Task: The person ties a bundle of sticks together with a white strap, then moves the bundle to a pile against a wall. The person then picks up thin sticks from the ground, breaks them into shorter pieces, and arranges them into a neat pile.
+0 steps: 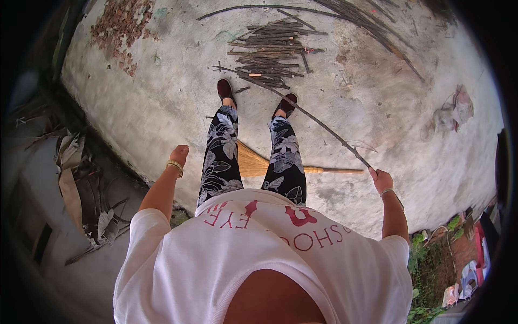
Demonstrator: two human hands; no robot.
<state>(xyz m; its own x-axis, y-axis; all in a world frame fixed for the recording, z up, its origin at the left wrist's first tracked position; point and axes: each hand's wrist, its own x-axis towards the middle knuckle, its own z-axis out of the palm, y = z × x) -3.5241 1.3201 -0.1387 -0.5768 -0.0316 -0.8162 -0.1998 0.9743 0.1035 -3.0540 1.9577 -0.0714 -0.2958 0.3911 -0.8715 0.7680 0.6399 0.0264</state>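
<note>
My right hand [381, 180] grips the near end of a long, thin wooden stick [327, 128]. The stick slants forward and to the left, passing over or beside my right shoe to the near edge of a pile of short cut sticks [270, 50]. My left hand [179, 155] hangs out at my left side with its fingers curled in, and I see nothing in it. Behind my shoes a straw broom [253, 160] lies on the concrete, its handle pointing right, partly hidden by my legs.
Long branches [364, 24] lie in a bundle at the far right. Dry brown leaves [121, 30] are heaped at the far left. Crumpled plastic [456, 108] rests on the right of the concrete floor [141, 105]. Beyond its left edge are scraps of cardboard [72, 182]; plants [421, 259] grow at lower right.
</note>
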